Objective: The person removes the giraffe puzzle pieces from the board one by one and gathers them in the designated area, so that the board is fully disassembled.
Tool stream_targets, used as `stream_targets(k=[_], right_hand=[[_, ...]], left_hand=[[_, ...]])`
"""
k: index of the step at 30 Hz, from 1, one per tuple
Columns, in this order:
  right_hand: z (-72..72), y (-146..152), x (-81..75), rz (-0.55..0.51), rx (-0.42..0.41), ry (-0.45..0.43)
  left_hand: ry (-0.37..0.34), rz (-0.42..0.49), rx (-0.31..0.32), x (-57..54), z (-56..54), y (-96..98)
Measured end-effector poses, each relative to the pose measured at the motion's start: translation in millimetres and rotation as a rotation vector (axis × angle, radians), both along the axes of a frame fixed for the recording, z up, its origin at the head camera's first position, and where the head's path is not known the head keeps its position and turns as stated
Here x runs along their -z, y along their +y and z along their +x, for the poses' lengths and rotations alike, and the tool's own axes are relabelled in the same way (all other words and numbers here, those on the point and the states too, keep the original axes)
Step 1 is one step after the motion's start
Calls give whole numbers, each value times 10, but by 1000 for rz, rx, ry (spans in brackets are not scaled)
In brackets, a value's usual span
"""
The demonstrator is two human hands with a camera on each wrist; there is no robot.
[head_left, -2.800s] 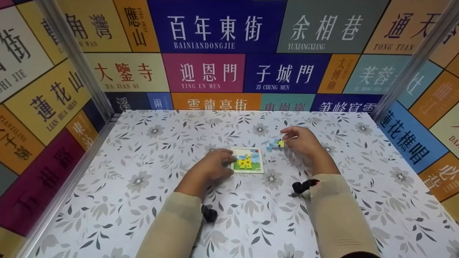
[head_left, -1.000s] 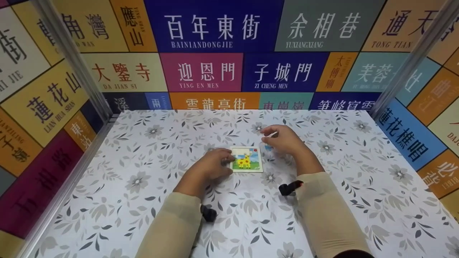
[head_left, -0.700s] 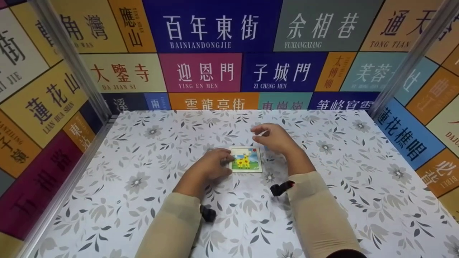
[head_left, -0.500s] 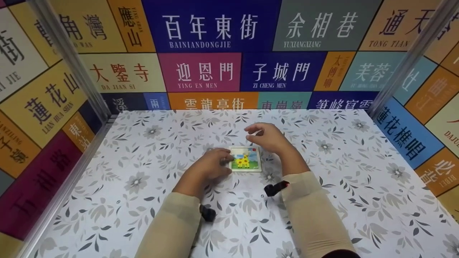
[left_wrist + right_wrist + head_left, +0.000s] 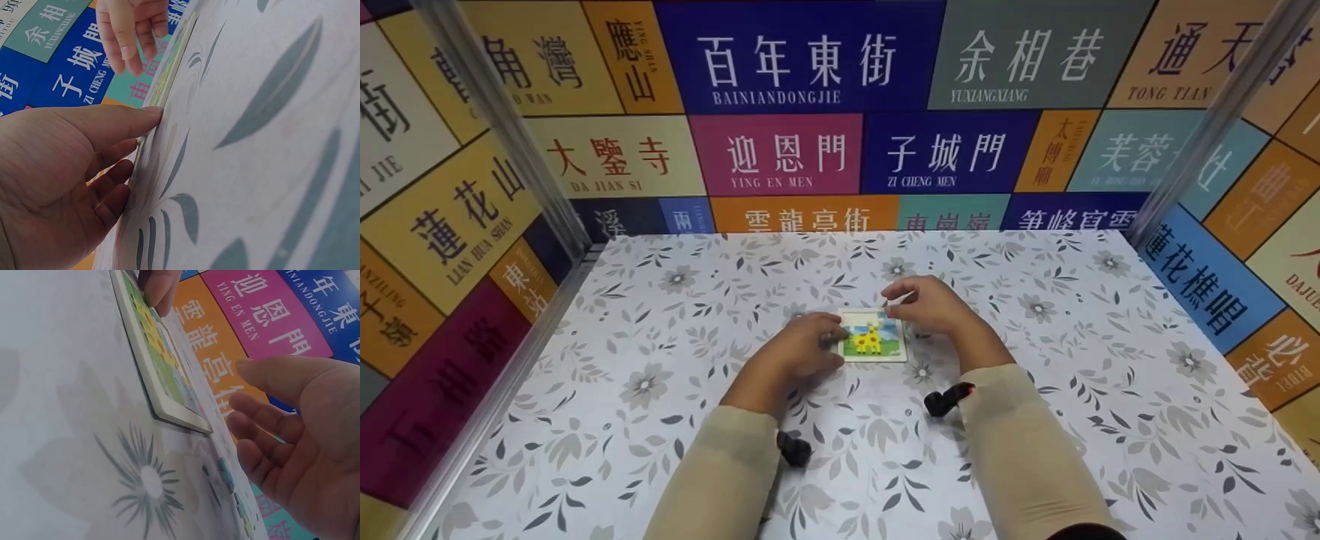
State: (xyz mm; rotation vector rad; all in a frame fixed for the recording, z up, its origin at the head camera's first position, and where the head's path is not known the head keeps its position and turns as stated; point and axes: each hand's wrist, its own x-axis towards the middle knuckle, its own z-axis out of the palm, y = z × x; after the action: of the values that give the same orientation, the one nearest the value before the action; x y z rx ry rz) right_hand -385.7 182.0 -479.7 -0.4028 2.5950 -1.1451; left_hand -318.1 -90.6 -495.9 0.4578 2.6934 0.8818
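Note:
A small square giraffe puzzle board [image 5: 889,348] with a pale frame lies flat on the table. My left hand [image 5: 804,345] holds its left side; in the left wrist view the thumb [image 5: 147,115] lies at the near corner. At the board's far right corner hovers my right hand [image 5: 934,304], its thumb and fingers apart and nothing visible between them. The right wrist view shows a left-hand finger [image 5: 160,295] touching the board. Small blue and yellow puzzle pieces [image 5: 226,476] lie on the table close to my right hand; that hand hides them in the head view.
A white cloth with grey leaves and flowers covers the table [image 5: 660,450]. Panels with large Chinese characters, such as the back panel [image 5: 802,97], stand behind and on both sides. Small black cameras sit at the left wrist [image 5: 795,448] and right wrist [image 5: 946,401].
My right hand has moved left from the loose puzzle pieces to the board's far right corner, lastly coming slightly down and nearer. My left hand stays at the board.

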Motion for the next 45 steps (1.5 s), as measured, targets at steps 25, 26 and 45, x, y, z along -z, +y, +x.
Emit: stream_targets(k=[25, 26, 45], right_hand=[[55, -166, 22, 193, -62, -59], [59, -166, 20, 196, -67, -54], [21, -139, 3, 196, -81, 10]], left_hand=[[29, 3, 11, 8, -7, -12], [30, 8, 12, 6, -5, -12], [3, -2, 4, 0, -23, -1]])
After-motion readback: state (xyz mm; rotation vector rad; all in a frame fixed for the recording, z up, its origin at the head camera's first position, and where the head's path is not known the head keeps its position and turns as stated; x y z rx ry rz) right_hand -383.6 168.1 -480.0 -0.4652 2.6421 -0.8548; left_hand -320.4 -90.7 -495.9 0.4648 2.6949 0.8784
